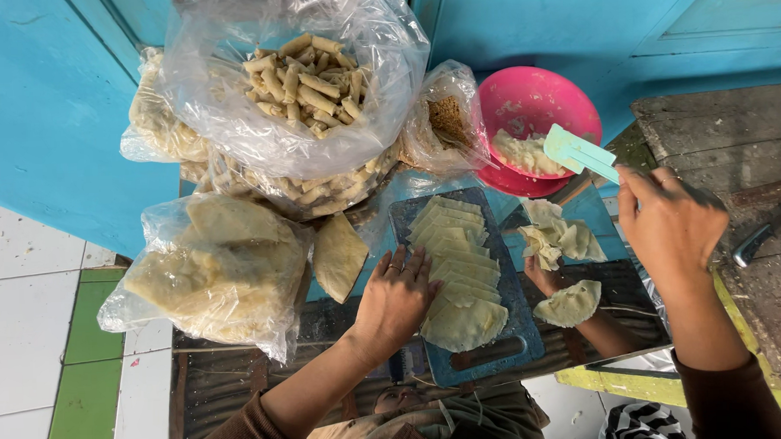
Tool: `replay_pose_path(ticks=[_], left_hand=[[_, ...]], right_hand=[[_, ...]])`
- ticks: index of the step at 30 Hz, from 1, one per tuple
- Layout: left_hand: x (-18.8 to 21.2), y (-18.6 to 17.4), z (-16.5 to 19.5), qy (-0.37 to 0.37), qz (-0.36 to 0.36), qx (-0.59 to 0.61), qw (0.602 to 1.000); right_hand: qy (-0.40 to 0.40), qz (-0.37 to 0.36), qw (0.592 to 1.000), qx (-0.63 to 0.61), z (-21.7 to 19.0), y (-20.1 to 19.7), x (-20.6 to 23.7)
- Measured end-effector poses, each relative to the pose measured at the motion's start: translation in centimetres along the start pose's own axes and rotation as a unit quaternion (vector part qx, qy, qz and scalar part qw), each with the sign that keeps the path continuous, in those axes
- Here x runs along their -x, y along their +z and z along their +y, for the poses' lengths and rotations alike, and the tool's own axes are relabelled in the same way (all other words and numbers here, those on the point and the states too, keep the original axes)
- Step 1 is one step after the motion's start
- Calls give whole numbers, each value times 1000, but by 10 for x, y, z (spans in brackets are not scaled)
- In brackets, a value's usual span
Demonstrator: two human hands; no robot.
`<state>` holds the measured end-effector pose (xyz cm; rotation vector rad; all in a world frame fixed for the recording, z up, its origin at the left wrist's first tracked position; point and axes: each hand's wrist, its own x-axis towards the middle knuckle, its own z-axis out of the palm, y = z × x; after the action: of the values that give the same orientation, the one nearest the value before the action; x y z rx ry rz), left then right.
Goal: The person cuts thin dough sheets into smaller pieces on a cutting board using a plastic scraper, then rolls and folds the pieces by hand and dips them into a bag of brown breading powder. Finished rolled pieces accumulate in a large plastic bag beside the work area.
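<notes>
The left hand lies flat with its grip spread, fingertips pressing the near edge of the row of pale wrappers fanned along the blue cutting board on the mirrored tabletop. The right hand pinches the handle of a mint-green spatula, whose blade points away from that grip toward the filling in the pink bowl just beyond. To work cleanly, I judge the left should keep the stack from sliding while the spatula lifts only a small scoop, clear of the bags of finished rolls further left.
</notes>
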<state>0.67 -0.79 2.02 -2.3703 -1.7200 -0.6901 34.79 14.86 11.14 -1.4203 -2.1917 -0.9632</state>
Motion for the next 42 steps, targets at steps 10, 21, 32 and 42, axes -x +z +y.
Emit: replay_pose_path(ticks=[10, 21, 32, 42], left_hand=[[-1, 2, -1, -3, -9, 6, 1000], [-2, 0, -1, 0, -5, -1, 1000], [0, 1, -1, -5, -3, 12, 1000], [-2, 5, -3, -10, 0, 34, 999]], right_hand=[[66, -58, 993, -81, 2, 18, -7], [38, -67, 995, -62, -12, 14, -13], [77, -113, 905, -404, -31, -11, -9], [-133, -9, 894, -428, -77, 22, 9]])
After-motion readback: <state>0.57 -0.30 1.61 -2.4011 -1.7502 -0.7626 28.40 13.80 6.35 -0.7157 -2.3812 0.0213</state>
